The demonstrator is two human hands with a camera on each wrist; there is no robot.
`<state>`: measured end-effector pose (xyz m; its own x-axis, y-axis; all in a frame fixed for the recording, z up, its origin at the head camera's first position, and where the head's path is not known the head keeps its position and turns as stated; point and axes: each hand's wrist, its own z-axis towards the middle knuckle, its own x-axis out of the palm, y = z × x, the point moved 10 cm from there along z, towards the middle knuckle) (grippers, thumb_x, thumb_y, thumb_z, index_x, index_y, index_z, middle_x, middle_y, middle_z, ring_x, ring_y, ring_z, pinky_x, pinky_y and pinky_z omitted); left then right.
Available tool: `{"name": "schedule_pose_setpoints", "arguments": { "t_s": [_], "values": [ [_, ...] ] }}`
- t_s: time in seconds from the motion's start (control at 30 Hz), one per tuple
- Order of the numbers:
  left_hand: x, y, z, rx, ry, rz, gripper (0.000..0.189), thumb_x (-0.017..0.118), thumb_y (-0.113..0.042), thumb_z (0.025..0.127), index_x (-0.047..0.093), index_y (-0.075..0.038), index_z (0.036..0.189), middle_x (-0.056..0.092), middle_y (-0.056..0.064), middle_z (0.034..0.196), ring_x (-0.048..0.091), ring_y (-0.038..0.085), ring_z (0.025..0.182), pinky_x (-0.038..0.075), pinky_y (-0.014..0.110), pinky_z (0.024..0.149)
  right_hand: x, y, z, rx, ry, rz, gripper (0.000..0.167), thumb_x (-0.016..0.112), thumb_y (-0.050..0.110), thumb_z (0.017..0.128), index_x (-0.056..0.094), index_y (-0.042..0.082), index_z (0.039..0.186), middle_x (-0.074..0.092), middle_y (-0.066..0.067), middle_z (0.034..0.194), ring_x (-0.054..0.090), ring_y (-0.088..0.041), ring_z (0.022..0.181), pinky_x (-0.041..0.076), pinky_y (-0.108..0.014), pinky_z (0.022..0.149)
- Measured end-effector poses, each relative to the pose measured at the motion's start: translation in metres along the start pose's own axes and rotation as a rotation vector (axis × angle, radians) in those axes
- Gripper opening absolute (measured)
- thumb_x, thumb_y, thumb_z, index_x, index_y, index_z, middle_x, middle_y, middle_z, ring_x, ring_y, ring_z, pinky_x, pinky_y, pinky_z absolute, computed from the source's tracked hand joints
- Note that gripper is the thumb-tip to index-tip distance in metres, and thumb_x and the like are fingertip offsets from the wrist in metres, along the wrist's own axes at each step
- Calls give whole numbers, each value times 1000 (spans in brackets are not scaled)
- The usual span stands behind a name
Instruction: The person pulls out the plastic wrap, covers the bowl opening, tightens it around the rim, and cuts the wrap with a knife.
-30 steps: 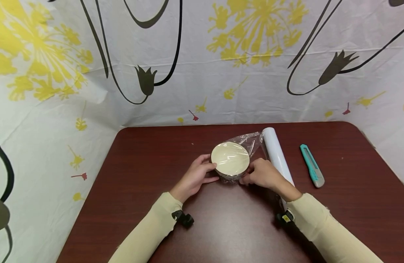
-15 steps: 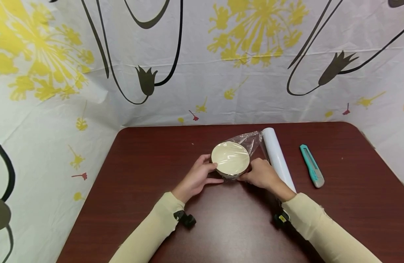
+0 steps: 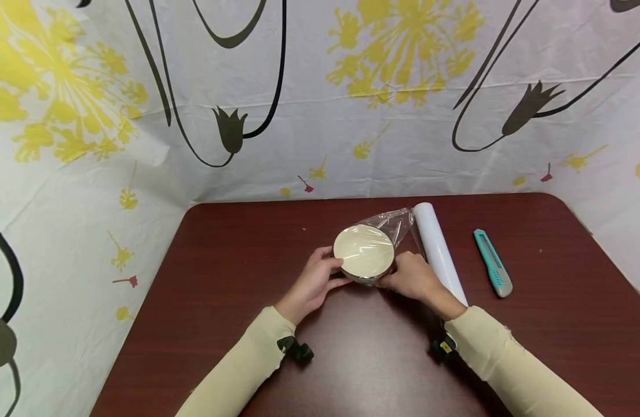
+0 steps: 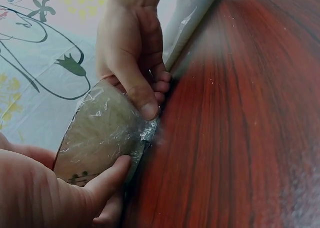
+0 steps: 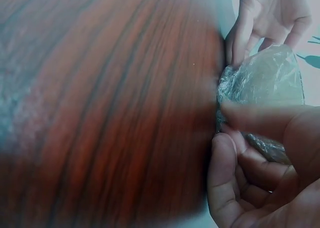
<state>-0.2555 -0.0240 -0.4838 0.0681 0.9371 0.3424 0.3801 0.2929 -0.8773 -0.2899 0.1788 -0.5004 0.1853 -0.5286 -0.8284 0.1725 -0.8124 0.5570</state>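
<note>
A cream bowl [image 3: 364,252] stands upright on the table, with clear cling film [image 3: 400,226] stretched over its mouth and wrapped down its side. My left hand [image 3: 310,285] grips the bowl from the left, thumb near the rim and fingers low on the wall. On the other side, my right hand [image 3: 414,277] pinches the film at the bowl's base, its fingers curled. Bunched film [image 4: 149,132] shows under the right thumb in the left wrist view. In the right wrist view, crumpled film [image 5: 231,85] gathers around the bowl's foot.
The cling film roll [image 3: 438,246] lies right of the bowl, still joined to the film over it, partly behind the right forearm. Farther right lies a teal utility knife [image 3: 493,263]. A patterned cloth [image 3: 309,104] hangs behind the dark red table [image 3: 236,243].
The right hand has moved slightly left and in toward the bowl's front base, and the loose film there is less visible. The left hand keeps its hold; the bowl stays put.
</note>
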Motion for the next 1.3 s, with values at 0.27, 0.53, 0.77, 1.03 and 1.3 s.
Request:
{"name": "schedule_pose_setpoints", "arguments": {
  "t_s": [0.27, 0.53, 0.77, 1.03, 1.3],
  "values": [
    [-2, 0, -1, -1, -2, 8, 53, 55, 3, 103, 36, 9, 153, 54, 29, 139, 62, 33, 118, 57, 58, 110, 10, -8, 6, -4, -41, -39, 60, 102, 64, 62, 78, 14, 85, 73, 2, 75, 69, -24, 71, 61, -47, 63],
    [-2, -3, 2, -3, 5, 28, 47, 55, 7, 102, 39, 9, 147, 57, 27, 133, 65, 32, 113, 57, 58, 109, -20, 34, -15, -58, -96, -43, 34, 97, 34, 74, 73, 9, 76, 71, -6, 71, 67, -30, 65, 59, -53, 58],
    [-7, -4, 3, -19, -1, 29, 50, 55, 8, 100, 40, 10, 148, 59, 25, 126, 66, 28, 104, 58, 57, 108, -13, 22, -10, -64, -73, -22, 29, 92, 31, 79, 70, 19, 65, 65, 3, 61, 61, -19, 56, 54, -42, 50],
    [-11, -7, 2, -32, 1, 49, 54, 57, 7, 100, 40, 11, 150, 61, 26, 125, 68, 31, 108, 58, 56, 108, 2, -3, 4, -55, 6, -39, 27, 90, 39, 82, 72, 24, 68, 64, 10, 58, 63, -13, 52, 52, -35, 49],
    [-11, -10, 3, -18, 27, 95, 47, 56, 6, 99, 46, 12, 144, 64, 24, 123, 71, 29, 105, 61, 55, 104, -28, 39, -16, -36, -8, -136, 37, 91, 34, 82, 64, 13, 69, 63, -4, 65, 62, -28, 64, 56, -50, 54]
  ]
}}
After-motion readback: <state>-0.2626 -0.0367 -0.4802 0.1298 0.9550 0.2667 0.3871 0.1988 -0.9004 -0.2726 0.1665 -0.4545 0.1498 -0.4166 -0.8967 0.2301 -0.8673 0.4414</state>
